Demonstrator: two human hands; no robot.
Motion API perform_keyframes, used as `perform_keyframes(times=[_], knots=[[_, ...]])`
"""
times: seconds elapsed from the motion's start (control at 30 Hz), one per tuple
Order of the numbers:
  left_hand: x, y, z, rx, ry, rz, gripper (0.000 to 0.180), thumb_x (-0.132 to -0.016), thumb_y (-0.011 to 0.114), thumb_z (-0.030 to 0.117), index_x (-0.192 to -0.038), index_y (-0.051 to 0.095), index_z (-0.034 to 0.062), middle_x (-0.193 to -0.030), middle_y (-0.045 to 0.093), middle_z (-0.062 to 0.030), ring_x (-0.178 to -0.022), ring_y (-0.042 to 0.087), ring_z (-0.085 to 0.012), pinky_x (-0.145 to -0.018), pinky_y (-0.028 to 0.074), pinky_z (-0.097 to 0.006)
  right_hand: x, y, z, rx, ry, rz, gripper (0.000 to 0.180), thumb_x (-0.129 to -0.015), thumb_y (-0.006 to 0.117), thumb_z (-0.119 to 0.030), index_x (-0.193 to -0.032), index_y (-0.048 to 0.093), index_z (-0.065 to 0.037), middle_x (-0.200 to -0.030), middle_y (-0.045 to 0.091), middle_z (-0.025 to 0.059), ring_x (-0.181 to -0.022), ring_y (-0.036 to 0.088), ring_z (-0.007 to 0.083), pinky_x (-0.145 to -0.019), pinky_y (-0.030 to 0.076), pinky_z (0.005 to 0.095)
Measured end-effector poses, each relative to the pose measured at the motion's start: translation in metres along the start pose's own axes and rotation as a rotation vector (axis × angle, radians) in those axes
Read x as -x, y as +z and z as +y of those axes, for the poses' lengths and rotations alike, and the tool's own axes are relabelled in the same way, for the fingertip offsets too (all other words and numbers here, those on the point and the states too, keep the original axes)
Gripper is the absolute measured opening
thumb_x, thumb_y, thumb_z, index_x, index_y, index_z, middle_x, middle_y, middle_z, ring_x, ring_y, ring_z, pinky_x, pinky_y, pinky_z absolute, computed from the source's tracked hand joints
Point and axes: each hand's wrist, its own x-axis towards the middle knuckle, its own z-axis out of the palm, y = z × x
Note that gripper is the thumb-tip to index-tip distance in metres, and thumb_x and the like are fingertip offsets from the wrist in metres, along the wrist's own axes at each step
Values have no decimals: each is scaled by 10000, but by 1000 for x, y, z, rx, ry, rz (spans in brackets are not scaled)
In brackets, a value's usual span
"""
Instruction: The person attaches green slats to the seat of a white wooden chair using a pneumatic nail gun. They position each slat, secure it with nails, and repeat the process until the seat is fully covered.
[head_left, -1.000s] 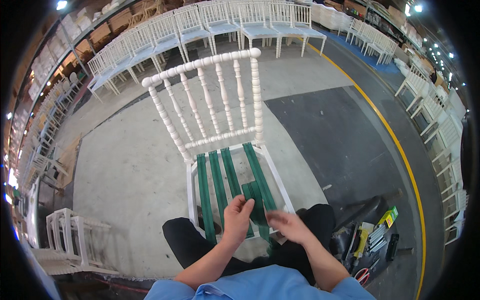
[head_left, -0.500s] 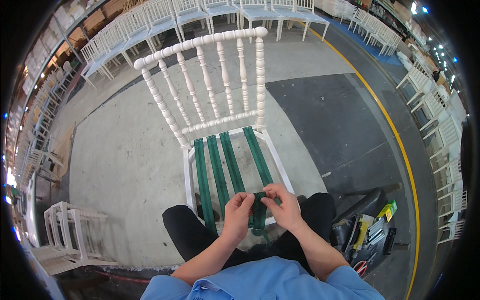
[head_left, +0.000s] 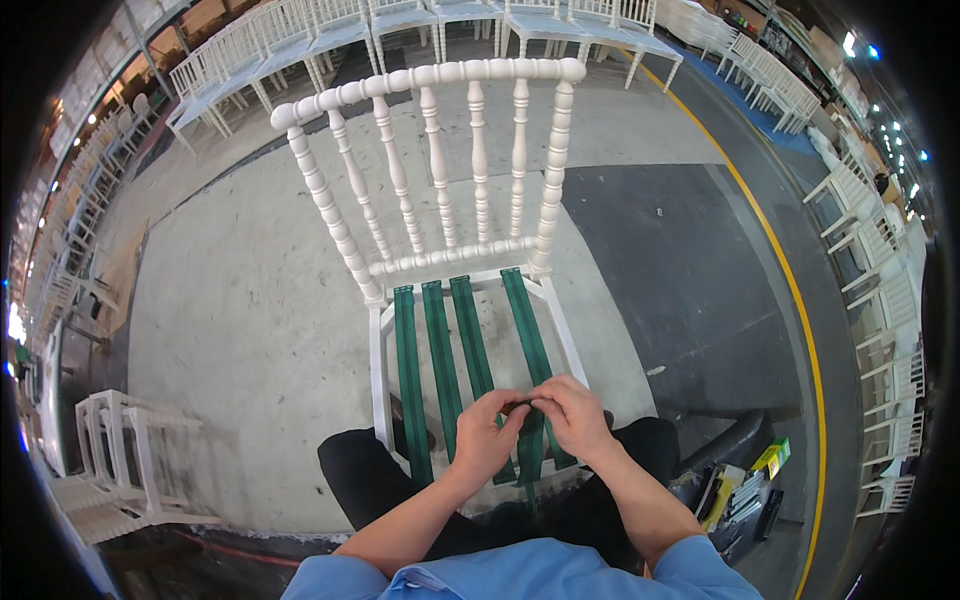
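Note:
A white chair frame (head_left: 430,77) with a turned-spindle back stands before me, its seat opening strung with several green webbing straps (head_left: 411,380) running from the back rail toward me. Both hands meet over the front right of the seat. Thumb and fingers of my left hand (head_left: 485,435) pinch the upper end of a green webbing strap (head_left: 531,455). My right hand (head_left: 572,420) pinches the same end from the other side, its fingertips close to the left ones. Below them the strap hangs down; the fingers mostly hide its gripped end.
My knees flank the chair's front. At right lie hand tools (head_left: 738,500), a green and yellow box (head_left: 772,457) and a black object (head_left: 769,514). A small white chair frame (head_left: 125,460) lies at left. Rows of white chairs (head_left: 440,15) line the far side and right.
My fingertips have come closer together over the strap's end, covering more of it. The chair appears slightly shifted right in view, and the right-hand tools are partly out of frame.

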Motion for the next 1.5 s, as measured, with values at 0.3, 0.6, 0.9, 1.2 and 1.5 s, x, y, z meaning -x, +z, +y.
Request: perform_keyframes(times=[0.3, 0.6, 0.9, 1.2, 1.5], knots=[[-99, -5, -47, -274, 96, 59, 139, -956, 744, 104, -1074, 727, 32, -1062, 689, -139, -964, 685, -326, -830, 550, -430, -94, 23, 70, 64, -14, -105, 90, -941, 723, -68, -1024, 740, -38, -1000, 701, 141, -918, 701, 368, -801, 564, 447], [-171, -3, -118, -535, 180, 174, 379, -967, 716, 144, -1321, 658, 21, -1309, 674, -165, -1297, 565, -421, -1094, 462, -525, -232, 103, 175, 328, 140, -132, 99, -953, 701, -108, -988, 760, -36, -1011, 744, 170, -991, 701, 384, -877, 550, 482], [-214, 1, -147, -816, 209, 31, 560, -1027, 630, 246, -1538, 540, 35, -1649, 458, -134, -1555, 305, -500, -1261, 243, -654, -247, 122, 187, 457, 264, -117, 151, -966, 705, -181, -976, 804, -68, -955, 779, 160, -974, 720, 383, -892, 557, 499], [-217, 8, -147, -903, 208, 58, 636, -1031, 604, 306, -1613, 471, 86, -1718, 372, -64, -1601, 243, -446, -1299, 181, -630, -172, 69, 159, -43, 287, 146, 247, -922, 776, -87, -1162, 755, -28, -991, 722, 138, -867, 715, 262, -780, 569, 348], [-225, 19, -149, -1227, 167, -9, 615, -1030, 543, 280, -1601, 480, 64, -1635, 495, -149, -1509, 412, -464, -1259, 271, -618, 222, -206, 79, 307, 1060, 920, 220, -1014, 694, -176, -1065, 725, 35, -763, 669, 15, -685, 613, 96, -653, 499, 266]])
